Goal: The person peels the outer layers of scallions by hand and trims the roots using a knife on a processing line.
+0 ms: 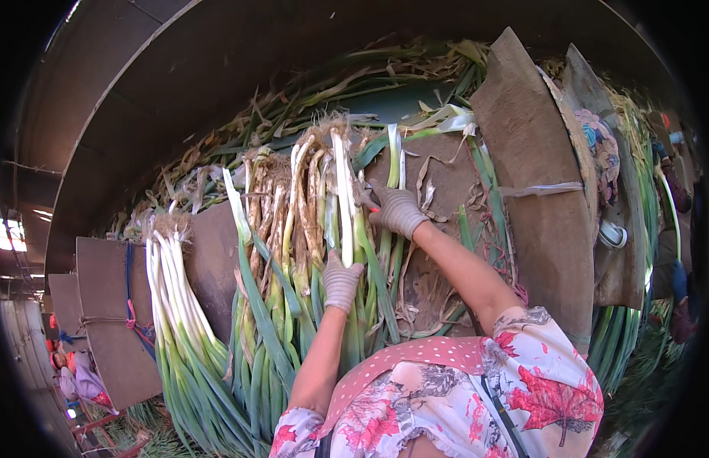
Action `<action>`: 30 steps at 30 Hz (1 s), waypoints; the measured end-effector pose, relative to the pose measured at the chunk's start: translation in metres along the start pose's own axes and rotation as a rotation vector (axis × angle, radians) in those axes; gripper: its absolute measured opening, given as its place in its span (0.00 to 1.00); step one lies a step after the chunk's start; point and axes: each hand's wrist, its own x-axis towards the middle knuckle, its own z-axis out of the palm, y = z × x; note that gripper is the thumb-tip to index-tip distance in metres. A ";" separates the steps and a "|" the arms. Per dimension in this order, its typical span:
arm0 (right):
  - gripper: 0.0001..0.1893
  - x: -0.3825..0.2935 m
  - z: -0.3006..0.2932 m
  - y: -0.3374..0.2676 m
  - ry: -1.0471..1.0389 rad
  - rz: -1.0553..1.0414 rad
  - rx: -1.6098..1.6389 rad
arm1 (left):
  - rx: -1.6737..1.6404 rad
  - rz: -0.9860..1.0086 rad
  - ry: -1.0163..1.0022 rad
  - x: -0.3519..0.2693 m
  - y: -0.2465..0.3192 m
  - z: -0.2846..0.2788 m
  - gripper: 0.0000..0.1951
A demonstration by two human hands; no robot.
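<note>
My left hand, in a pale knit glove, is closed around the lower white part of a spring onion whose roots point away from me. My right hand, gloved too, holds a small tool with a red part beside the same stalk; its blade is hard to make out. Under and left of my hands lies a pile of unpeeled spring onions with brown, soiled outer skins. Farther left rests a bunch of clean white-stemmed spring onions. A cut green and white stalk lies just beyond my right hand.
Stripped leaves and peelings are heaped along the far side, below a dark curved wall. Upright boards stand at the right, and another board at the left. A person is at the far left; a co-worker's blue-gloved hand shows far right.
</note>
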 end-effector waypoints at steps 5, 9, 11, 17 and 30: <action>0.39 0.043 -0.011 0.013 -0.128 0.098 0.093 | -0.427 -0.057 -0.102 -0.008 -0.004 -0.012 0.26; 0.28 -0.017 -0.017 0.000 -0.098 -0.061 0.421 | -0.742 -0.172 -0.255 -0.003 -0.008 -0.047 0.29; 0.33 -0.070 -0.013 -0.010 -0.144 -0.039 0.406 | -0.825 -0.196 -0.292 -0.007 -0.001 -0.064 0.33; 0.40 -0.183 0.000 -0.035 -0.288 -0.033 0.140 | -0.993 -0.223 -0.424 -0.028 0.025 -0.073 0.32; 0.24 0.122 0.034 0.012 -0.412 -0.099 2.391 | -1.021 -0.453 -0.690 -0.114 0.041 -0.104 0.26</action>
